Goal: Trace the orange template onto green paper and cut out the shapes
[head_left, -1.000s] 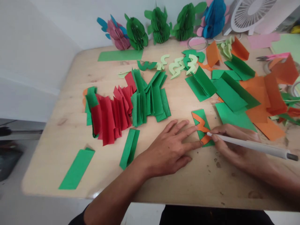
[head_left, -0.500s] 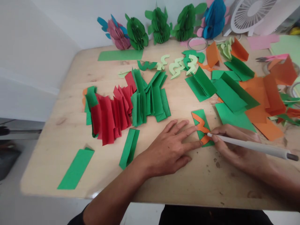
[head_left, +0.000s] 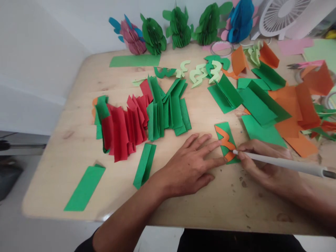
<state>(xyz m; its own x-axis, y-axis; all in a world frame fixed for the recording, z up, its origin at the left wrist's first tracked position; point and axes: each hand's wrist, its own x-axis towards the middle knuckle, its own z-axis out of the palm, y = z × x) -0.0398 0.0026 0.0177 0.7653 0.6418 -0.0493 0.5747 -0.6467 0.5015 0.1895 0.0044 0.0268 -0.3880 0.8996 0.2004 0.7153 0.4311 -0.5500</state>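
Observation:
A wavy orange paper cutout [head_left: 227,142] lies on top of a small green paper strip [head_left: 225,127] near the table's front. My left hand [head_left: 193,166] rests flat with its fingers spread, two fingertips pressing on the orange cutout's left side. In my right hand [head_left: 265,162] is a slim white pen [head_left: 283,163], its tip touching the cutout's right edge close to the lower curve. Left of my left hand lie a folded green strip [head_left: 145,166] and another green strip [head_left: 85,189].
Folded red papers [head_left: 120,134] and green papers [head_left: 174,115] stand mid-left. Green folded sheets [head_left: 258,105] and orange sheets [head_left: 286,108] lie right. Pale green wavy cutouts [head_left: 198,75], several honeycomb paper figures [head_left: 180,29] and a white fan [head_left: 285,15] are further back.
The pen tip has shifted very slightly to the right and down along the cutout's edge. My left hand and the papers stay where they were.

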